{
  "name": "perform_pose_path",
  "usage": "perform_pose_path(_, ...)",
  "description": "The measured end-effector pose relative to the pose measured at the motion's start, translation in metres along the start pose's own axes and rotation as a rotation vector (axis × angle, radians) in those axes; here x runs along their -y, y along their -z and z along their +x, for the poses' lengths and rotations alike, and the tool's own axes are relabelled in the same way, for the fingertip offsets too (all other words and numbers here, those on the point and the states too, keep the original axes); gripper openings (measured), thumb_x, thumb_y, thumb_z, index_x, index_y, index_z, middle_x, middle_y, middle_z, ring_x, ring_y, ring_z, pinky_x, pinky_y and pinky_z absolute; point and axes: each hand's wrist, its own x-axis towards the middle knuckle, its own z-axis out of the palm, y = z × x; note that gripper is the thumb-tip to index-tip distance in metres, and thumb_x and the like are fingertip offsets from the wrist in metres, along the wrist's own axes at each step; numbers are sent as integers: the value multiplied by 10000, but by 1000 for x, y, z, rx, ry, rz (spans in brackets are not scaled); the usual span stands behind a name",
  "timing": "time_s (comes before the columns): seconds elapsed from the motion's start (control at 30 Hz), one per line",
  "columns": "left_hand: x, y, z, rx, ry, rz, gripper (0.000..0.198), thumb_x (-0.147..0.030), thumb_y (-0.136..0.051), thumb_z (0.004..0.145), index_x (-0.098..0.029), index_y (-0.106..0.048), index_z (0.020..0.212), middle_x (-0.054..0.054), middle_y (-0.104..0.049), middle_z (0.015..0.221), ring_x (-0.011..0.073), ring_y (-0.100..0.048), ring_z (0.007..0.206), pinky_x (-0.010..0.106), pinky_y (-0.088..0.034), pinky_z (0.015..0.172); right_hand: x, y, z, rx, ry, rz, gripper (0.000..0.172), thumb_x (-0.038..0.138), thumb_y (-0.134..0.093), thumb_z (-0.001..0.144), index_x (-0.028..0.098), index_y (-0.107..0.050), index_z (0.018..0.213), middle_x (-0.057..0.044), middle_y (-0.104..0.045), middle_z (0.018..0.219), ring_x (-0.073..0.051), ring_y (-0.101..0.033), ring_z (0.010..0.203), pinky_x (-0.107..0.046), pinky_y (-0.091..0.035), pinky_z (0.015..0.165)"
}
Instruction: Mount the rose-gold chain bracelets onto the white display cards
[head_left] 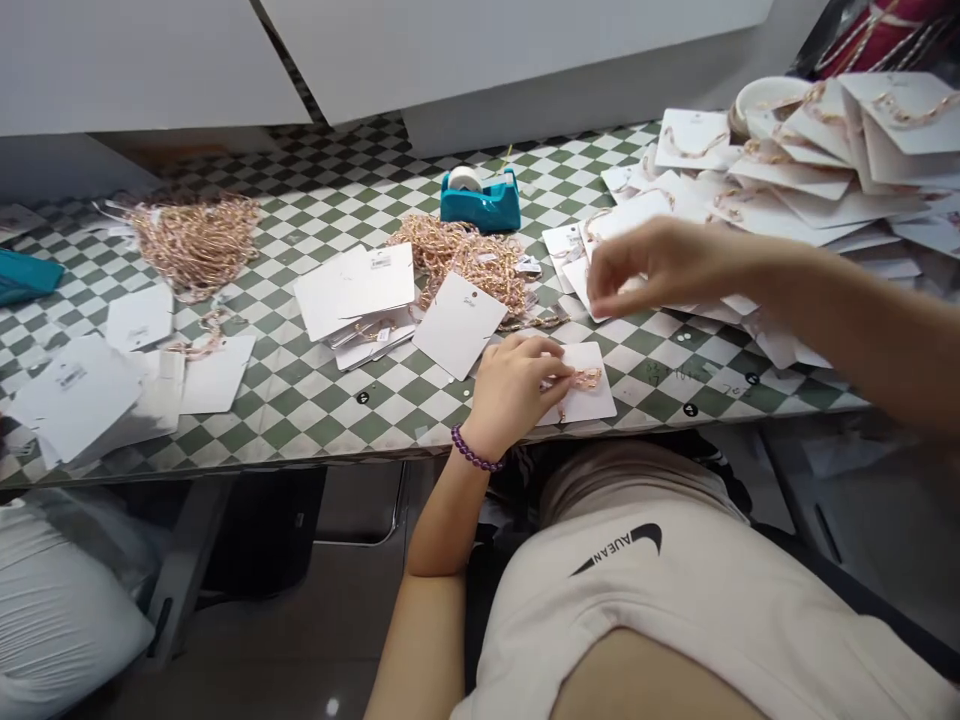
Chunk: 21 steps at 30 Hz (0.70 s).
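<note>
My left hand (517, 388), with a purple bead bracelet (476, 450) at the wrist, rests near the table's front edge. Its curled fingers press a pink-and-gold beaded bracelet (586, 379) onto a white card (600, 402), covering the card's left part. My right hand (649, 265) is raised above the table, slightly blurred, to the upper right of that card. Its fingers bend toward the thumb in a pinch, and anything between the tips is too small to make out. Another white card (460, 325) lies just left of my left hand's fingers.
A pile of beaded bracelets (480, 262) lies behind the cards, with a teal tape dispenser (480, 200) beyond it. Carded bracelets (795, 200) heap up on the right. White cards (360, 285) stack left of centre. Farther left are more bracelets (196, 242) and cards (82, 390).
</note>
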Motion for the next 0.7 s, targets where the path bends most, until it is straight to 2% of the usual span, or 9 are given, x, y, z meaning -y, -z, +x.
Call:
perform_pose_path(0.07,-1,2,0,3,-5,9,161,-362,-680,958,-272,-808,923,6,-762,1161,240,-638,1129,422,-483,979,-16,-17,-12,169,72,-116,235,370,-778,817,169,-658,847,-12,-688,822,-106,-609,756,-238,-479,673)
perform_pose_path(0.17,-2,2,0,1,-7,30,169,-348,-670,965,-254,-799,909,5,-758,1179,242,-637,1147,413,-477,970,-27,-42,-21,281,143,-212,210,386,-673,867,179,-655,833,-1,-696,792,-109,-615,725,-252,-460,656)
perform_pose_path(0.27,-1,1,0,1,-8,35,153,-334,-677,960,-253,-794,905,-7,-756,1183,242,-637,1153,402,-474,958,-23,-56,-21,297,124,-256,122,281,-618,854,180,-618,784,15,-655,721,-89,-563,653,-241,-412,616)
perform_pose_path(0.4,-1,1,0,-3,-10,48,156,-345,-674,960,-265,-792,898,-11,-753,1190,241,-632,1135,401,-463,929,-12,-59,-19,341,100,-311,61,185,-591,826,177,-582,766,29,-593,671,-74,-499,605,-234,-374,602)
perform_pose_path(0.6,-2,3,1,18,12,27,172,-354,-668,964,-256,-790,890,3,-752,1205,252,-619,1139,406,-452,940,-7,-59,-16,342,-1,-244,121,268,-669,838,180,-604,787,25,-557,678,-82,-462,611,-243,-339,586)
perform_pose_path(0.7,-1,3,2,25,13,15,140,-352,-692,948,-260,-787,903,4,-749,1202,251,-607,1140,408,-447,961,-8,-58,-17,343,-114,-41,237,399,-710,852,190,-629,775,9,-557,675,-97,-488,617,-250,-353,565)
